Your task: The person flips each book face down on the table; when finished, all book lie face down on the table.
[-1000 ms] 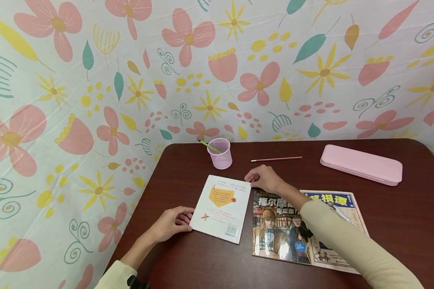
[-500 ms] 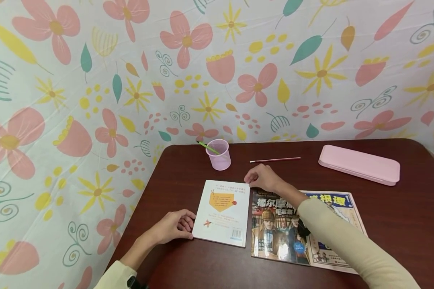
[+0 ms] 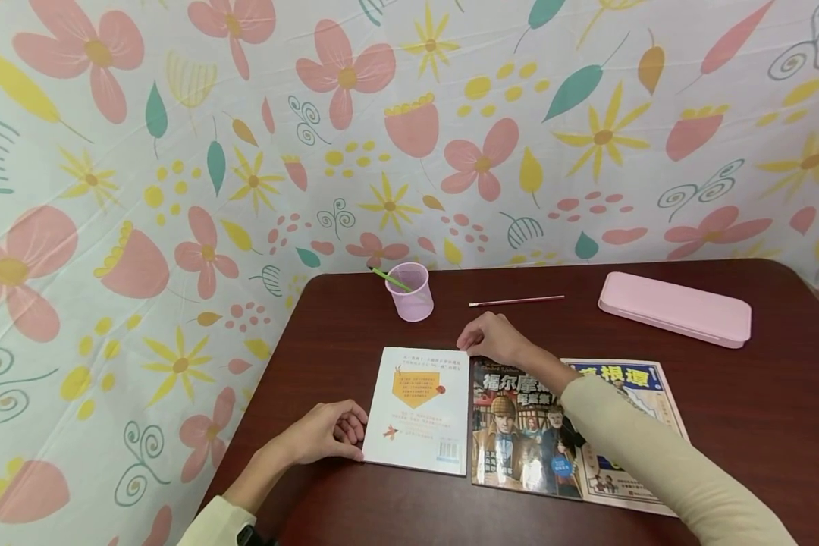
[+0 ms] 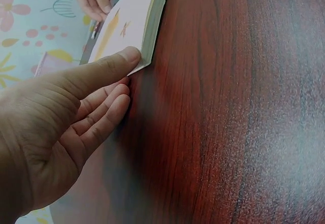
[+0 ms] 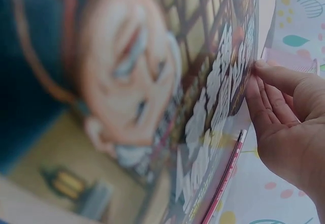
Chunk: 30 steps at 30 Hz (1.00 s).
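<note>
A white book [image 3: 416, 440] lies back cover up on the table, its barcode at the lower right. At its lower left corner, my left hand [image 3: 331, 432] holds it. In the left wrist view the thumb [image 4: 129, 56] of that hand lies on the corner, with the fingers bent beside the edge. My right hand [image 3: 494, 337] pinches the upper right corner; its thumb and fingertips meet at the edge in the right wrist view. Right beside the white book lies a glossy comic-style book [image 3: 512, 447], partly under my right forearm. A blue and cream book [image 3: 644, 413] adjoins that one.
Behind the books stands a pink mesh cup [image 3: 412, 296] with a green pencil [image 3: 392, 280] in it. A thin red pencil [image 3: 519, 301] lies near the back edge. At the back right is a pink pencil case [image 3: 676, 307]. Flower-patterned cloth [image 3: 382, 152] hangs behind the table.
The white book has turned from a slant to nearly straight, and its lower end has swung right, up beside the glossy book. Both hands stay at its corners.
</note>
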Motion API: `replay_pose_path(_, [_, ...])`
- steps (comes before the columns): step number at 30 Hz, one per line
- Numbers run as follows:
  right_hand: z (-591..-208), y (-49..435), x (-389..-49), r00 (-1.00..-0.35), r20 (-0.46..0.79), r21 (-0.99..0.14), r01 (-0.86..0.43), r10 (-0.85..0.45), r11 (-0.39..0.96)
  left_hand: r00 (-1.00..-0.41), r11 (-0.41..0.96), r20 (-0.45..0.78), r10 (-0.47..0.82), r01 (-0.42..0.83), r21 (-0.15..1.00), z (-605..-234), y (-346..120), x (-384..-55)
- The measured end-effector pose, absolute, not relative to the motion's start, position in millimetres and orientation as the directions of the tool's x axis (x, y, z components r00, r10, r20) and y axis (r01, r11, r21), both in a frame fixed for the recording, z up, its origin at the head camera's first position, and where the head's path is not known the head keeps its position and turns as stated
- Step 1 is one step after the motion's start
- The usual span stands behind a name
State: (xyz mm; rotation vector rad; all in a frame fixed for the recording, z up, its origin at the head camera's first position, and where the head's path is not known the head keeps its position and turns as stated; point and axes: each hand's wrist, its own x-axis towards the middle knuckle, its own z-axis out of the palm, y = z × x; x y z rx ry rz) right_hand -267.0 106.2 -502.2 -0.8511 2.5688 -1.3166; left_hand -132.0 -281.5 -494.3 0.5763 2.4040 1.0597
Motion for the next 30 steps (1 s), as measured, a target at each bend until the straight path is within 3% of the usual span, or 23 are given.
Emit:
replay_pose_path(9, [-499, 105, -262, -0.83, 0.151, -0.767, -0.441, -0.537, 0.466, -0.826, 0.659, -0.239, 0.51, 0.198, 0.725, -494, -283, -132])
replay_pose_path(21, [-502, 103, -259, -0.841, 0.109, -0.81, -0.384, -0.53, 0.443, -0.927, 0.672, -0.106, 0.36, 0.179, 0.719, -506, -270, -132])
replay_pose_path(30, [-501, 104, -256, -0.836, 0.108, -0.824, -0.379, -0.539, 0.421, -0.935, 0.649, -0.101, 0.339, 0.155, 0.745, -509, -272, -133])
